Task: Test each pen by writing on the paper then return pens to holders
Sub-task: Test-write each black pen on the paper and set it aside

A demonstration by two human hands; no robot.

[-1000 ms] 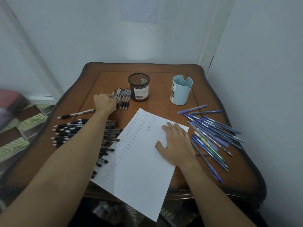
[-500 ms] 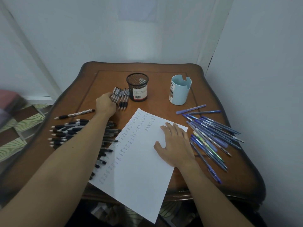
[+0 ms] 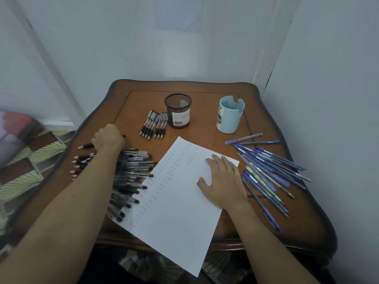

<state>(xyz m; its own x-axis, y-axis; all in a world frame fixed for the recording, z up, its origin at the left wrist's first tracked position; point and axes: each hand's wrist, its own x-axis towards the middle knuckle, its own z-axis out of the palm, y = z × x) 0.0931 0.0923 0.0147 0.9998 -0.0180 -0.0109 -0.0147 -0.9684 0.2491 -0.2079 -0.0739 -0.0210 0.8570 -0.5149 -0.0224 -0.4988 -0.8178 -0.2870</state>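
My left hand (image 3: 107,136) is curled over a single black pen (image 3: 85,145) lying near the table's left edge, and its fingers close round the barrel. My right hand (image 3: 223,181) lies flat with spread fingers on the white paper (image 3: 174,218), which bears columns of small written words. Several black pens (image 3: 154,125) lie in a neat row beside the black mesh holder (image 3: 178,110). A large pile of black pens (image 3: 133,171) sits under my left forearm. Several blue pens (image 3: 268,171) are scattered right of the paper, near the light blue holder (image 3: 229,114).
The wooden table (image 3: 205,93) stands in a corner, with walls close behind and to the right. The paper overhangs the table's near edge. Patterned floor tiles (image 3: 22,181) show to the left.
My left hand has left the row of black pens beside the mesh holder and moved left and nearer, onto the single black pen. My right hand has stayed on the paper.
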